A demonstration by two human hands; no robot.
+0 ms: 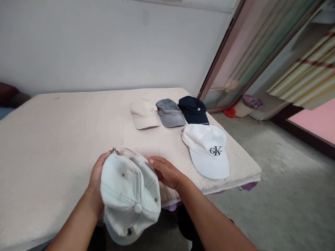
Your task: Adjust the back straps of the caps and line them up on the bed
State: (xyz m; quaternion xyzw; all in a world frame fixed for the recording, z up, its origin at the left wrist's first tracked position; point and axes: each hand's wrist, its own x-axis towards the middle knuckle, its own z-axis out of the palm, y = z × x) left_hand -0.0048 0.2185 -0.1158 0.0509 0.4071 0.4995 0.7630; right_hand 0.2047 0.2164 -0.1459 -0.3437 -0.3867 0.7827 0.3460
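A pale, mint-white baseball cap (119,193) with a small dark emblem is held up at the bed's near edge, its brim toward me and its back strap away. My left hand (97,184) grips the cap's left side, most fingers hidden behind it. On the other side, my right hand (166,170) rests against the cap's right rear edge, thumb along the outside and other fingers partly hidden. To the right lies a white cap (206,139) with dark "CK"-like letters. Farther back sit a beige cap (143,111), a grey cap (170,113) and a navy cap (193,108) in a row.
The caps lie on a bed with a cream textured cover (65,139), which meets a white wall (104,45). At right are a glass sliding door (230,62), a waste bin (243,107), a red bag (229,112), a striped curtain (309,73) and concrete floor (293,181).
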